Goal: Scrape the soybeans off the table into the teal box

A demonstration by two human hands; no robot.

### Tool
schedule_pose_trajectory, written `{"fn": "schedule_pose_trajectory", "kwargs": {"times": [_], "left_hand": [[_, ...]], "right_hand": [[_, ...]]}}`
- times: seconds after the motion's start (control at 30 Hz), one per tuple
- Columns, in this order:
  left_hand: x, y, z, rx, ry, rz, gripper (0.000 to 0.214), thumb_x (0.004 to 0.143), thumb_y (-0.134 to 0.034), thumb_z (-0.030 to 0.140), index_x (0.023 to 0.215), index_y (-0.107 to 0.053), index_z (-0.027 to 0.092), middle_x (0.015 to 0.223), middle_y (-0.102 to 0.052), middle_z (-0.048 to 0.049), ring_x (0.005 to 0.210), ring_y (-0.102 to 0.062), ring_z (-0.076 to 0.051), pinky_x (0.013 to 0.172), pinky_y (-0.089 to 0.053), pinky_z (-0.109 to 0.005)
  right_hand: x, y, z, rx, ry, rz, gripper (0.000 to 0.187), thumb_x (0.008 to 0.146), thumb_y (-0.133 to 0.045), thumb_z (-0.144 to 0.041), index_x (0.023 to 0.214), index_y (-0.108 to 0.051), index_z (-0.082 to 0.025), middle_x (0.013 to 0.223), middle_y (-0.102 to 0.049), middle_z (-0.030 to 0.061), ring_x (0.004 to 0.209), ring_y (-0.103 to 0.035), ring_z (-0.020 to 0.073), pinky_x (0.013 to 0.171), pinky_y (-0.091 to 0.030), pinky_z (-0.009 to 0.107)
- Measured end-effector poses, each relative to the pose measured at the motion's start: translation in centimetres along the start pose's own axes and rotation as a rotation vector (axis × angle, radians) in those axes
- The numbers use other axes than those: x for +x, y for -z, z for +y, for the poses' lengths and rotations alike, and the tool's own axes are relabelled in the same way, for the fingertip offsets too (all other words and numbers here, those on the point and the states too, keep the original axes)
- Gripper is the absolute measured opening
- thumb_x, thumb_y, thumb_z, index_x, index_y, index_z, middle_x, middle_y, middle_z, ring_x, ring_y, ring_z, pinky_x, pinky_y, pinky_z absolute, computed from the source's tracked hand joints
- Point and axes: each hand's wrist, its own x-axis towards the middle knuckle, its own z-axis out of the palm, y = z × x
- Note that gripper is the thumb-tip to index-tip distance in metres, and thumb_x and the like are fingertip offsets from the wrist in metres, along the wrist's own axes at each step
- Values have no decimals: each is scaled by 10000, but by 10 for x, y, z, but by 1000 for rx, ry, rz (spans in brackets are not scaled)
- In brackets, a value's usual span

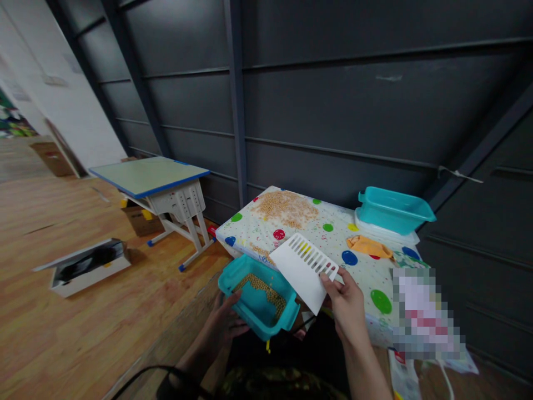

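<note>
My left hand (227,322) grips the near left edge of a teal plastic tub (260,297) held at the table's front edge. A layer of yellow grains lies inside the tub. My right hand (345,303) pinches a white flat scraper with slots (303,269), held tilted just above the tub's right side. One grain falls below the tub. A heap of the same grains (287,206) is spread on the far left of the table, with a smaller trail near the tub.
The table wears a white cloth with coloured dots (333,236). A second teal tub (393,210) sits on a white lid at the back right, an orange object (368,245) beside it. A small desk (154,178) and an open box (87,265) stand on the wooden floor at left.
</note>
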Motion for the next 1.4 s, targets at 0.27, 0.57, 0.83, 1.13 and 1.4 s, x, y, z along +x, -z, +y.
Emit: {"fn": "schedule_pose_trajectory", "kwargs": {"times": [0.27,0.57,0.83,1.13,1.4], "left_hand": [[2,1,0,2,0,25,846,914,-817,497,1627,-401,312,931,-776,-50,747,-811,-309,828,-663,-478],[0,6,2,1,-30,35,847,930,-796,507,1643,-377,328,937,-774,-43,761,-824,-319,818,-668,-474],[-1,10,7,15,-33,30,886,912,-829,528,1650,-381,325,898,-746,-25,782,-839,-316,781,-680,-441],[2,12,9,18,-38,25,925,879,-839,532,1655,-382,321,1033,-764,-60,829,-825,-340,840,-662,-477],[0,12,11,25,-35,16,944,917,-826,528,1693,-345,289,938,-748,-44,795,-821,-318,841,-671,-489]], "right_hand": [[-13,-1,5,-26,-45,-49,686,683,-945,-702,1143,-734,-239,828,-849,88,670,-759,312,565,-593,375],[1,-13,6,-25,62,48,713,681,-937,-703,1159,-723,-219,907,-868,119,735,-780,301,611,-596,353],[5,-20,11,-55,66,20,707,682,-928,-721,1140,-727,-221,952,-873,144,846,-814,355,684,-628,397],[-7,-18,14,-45,46,-43,671,738,-918,-716,1172,-741,-236,860,-858,99,766,-799,335,686,-647,412],[-17,-20,18,-33,0,-63,692,749,-924,-697,1213,-717,-227,898,-874,105,741,-797,312,648,-623,373]]}}
